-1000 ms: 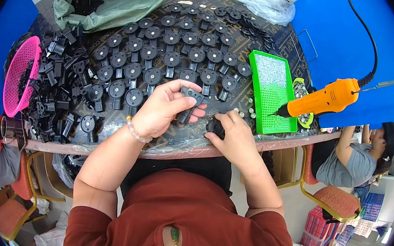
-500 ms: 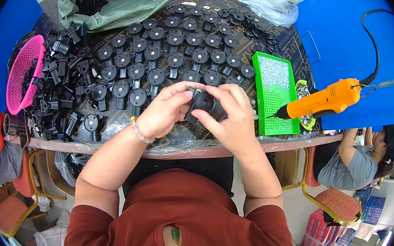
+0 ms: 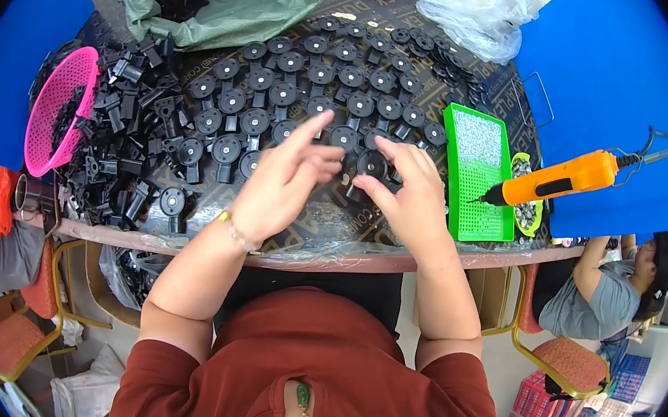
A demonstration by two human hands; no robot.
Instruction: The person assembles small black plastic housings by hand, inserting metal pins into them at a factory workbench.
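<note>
My right hand (image 3: 410, 194) pinches a black round plastic part (image 3: 372, 164) just above the table near its front edge. My left hand (image 3: 284, 183) is beside it on the left, fingers spread and pointing up to the right, its fingertips close to the part but with nothing visibly in its grip. Behind both hands, several black round parts (image 3: 313, 92) with short stems lie in rows across the table.
A green tray of small screws (image 3: 476, 175) lies right of my hands, with an orange electric screwdriver (image 3: 569, 178) hanging over it. At the left are a loose pile of black parts (image 3: 124, 154) and a pink basket (image 3: 55, 110). A green sack (image 3: 225, 2) sits at the back. Other people sit at both sides.
The hands have moved slightly apart and further onto the table. My left hand has let go and spread its fingers, while my right hand keeps the round part.
</note>
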